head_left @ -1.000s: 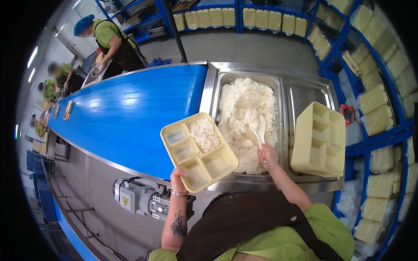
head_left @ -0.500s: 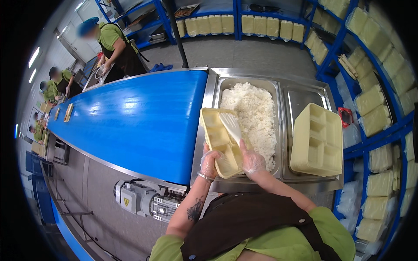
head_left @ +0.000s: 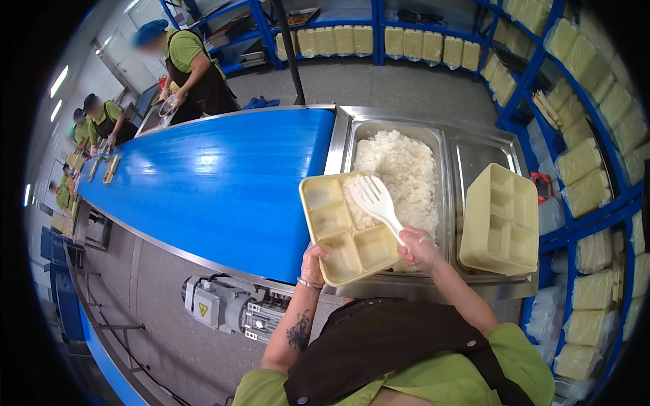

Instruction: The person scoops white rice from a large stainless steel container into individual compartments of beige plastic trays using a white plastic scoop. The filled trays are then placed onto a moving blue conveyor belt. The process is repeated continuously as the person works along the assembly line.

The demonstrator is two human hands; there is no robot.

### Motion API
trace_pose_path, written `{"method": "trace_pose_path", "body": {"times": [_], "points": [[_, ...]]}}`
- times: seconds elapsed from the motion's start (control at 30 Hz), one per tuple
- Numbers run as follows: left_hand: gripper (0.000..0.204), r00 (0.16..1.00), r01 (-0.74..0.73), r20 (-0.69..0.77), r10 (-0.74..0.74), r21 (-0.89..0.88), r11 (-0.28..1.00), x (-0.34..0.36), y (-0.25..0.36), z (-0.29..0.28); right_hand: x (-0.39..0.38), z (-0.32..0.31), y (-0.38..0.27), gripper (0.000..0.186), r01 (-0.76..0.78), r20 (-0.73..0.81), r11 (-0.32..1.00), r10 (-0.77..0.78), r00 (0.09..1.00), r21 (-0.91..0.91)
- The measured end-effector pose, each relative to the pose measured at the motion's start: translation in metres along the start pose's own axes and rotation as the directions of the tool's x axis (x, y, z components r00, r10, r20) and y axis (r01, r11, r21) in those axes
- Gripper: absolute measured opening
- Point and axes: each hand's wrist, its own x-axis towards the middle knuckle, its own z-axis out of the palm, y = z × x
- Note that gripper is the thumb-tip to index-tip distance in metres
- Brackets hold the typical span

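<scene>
the tray (head_left: pixel 351 231) has levelled out, left hand (head_left: pixel 313 264) gripping it, right hand (head_left: pixel 418 250) grasping the white spatula (head_left: pixel 382 210).

1 black post (head_left: pixel 288 51) stands before blue shelving (head_left: pixel 380 32), and 1 grey motor (head_left: pixel 222 302) bears a yellow triangle (head_left: pixel 203 309).

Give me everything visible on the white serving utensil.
The white serving utensil looks like smooth, glossy plastic, one piece: a broad, flat head with several long, narrow gaps, tapering into a slimmer handle. The right hand grips the handle, hiding its end. It slants, head to the upper left, over the rice-filled compartment of the pale yellow tray. Whether the head touches the rice can't be told from this view. No damage shows.
</scene>
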Motion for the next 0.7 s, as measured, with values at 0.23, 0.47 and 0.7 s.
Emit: {"method": "trace_pose_path", "body": {"times": [0.23,0.47,0.7], "points": [[0.010,0.993,-0.002,-0.118,-0.026,-0.229,0.973,-0.003,0.002,-0.014,-0.016,-0.009,-0.002,0.024,-0.004,0.114,0.972,-0.023,0.993,0.234],[0.018,0.977,0.020,-0.203,-0.069,-0.237,0.971,0.004,0.010,-0.032,-0.027,0.029,-0.002,0.027,-0.038,0.118,0.995,0.049,0.992,-0.092],[0.048,0.883,-0.062,-0.447,0.140,0.185,0.981,0.020,0.086,-0.118,-0.051,-0.016,0.002,0.022,0.076,-0.058,0.996,-0.079,0.995,-0.051]]}}
